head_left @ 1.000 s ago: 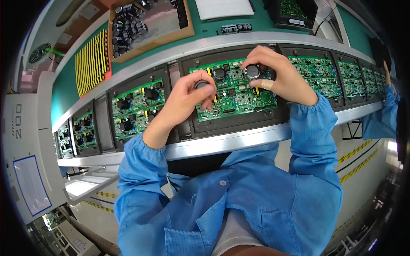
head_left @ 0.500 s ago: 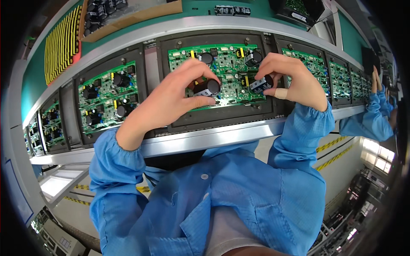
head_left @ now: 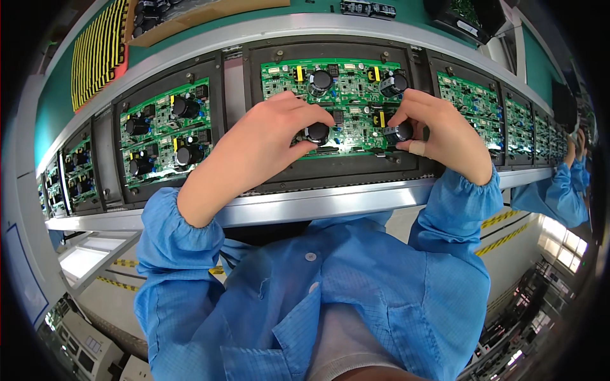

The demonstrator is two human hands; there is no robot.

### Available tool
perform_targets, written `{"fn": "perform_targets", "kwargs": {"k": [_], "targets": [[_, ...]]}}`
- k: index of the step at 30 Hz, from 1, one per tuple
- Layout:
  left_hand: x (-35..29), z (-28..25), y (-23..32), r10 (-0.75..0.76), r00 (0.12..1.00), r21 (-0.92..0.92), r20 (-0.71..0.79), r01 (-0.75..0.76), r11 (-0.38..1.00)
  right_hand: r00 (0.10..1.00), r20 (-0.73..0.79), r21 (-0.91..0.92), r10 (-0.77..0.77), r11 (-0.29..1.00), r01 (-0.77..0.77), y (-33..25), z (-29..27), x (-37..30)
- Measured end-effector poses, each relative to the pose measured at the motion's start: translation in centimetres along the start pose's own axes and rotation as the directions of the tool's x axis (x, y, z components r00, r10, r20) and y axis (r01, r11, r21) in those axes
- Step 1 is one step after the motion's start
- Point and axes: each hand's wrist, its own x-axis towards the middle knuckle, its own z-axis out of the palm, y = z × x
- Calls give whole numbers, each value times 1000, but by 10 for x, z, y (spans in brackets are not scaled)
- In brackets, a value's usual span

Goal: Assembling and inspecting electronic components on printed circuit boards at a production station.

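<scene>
- Bench (head_left: 416, 13): green, at 12 o'clock beyond the rail.
- Black frame (head_left: 356, 167): surrounds 1 green circuit board (head_left: 353, 101).
- Left hand (head_left: 273, 127): fingers closed around 1 black capacitor (head_left: 316, 133) at the board's 7 o'clock.
- Right hand (head_left: 440, 124): fingers gripping 1 dark capacitor (head_left: 401, 131) at 4 o'clock; whether either is seated, I cannot tell.
- 2 more capacitors (head_left: 320, 82): on the board, at 11 and 2 o'clock.
</scene>
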Motion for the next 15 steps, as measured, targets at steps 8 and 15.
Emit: {"fn": "perform_targets", "kwargs": {"k": [8, 15], "targets": [[1, 11, 4, 14, 999, 94, -49, -10, 996, 997, -74, -73, -4, 997, -1, -10, 7, -3], [0, 16, 15, 10, 996, 218, -85, 9, 976, 993, -121, -110, 9, 994, -23, -13, 11, -9]]}}
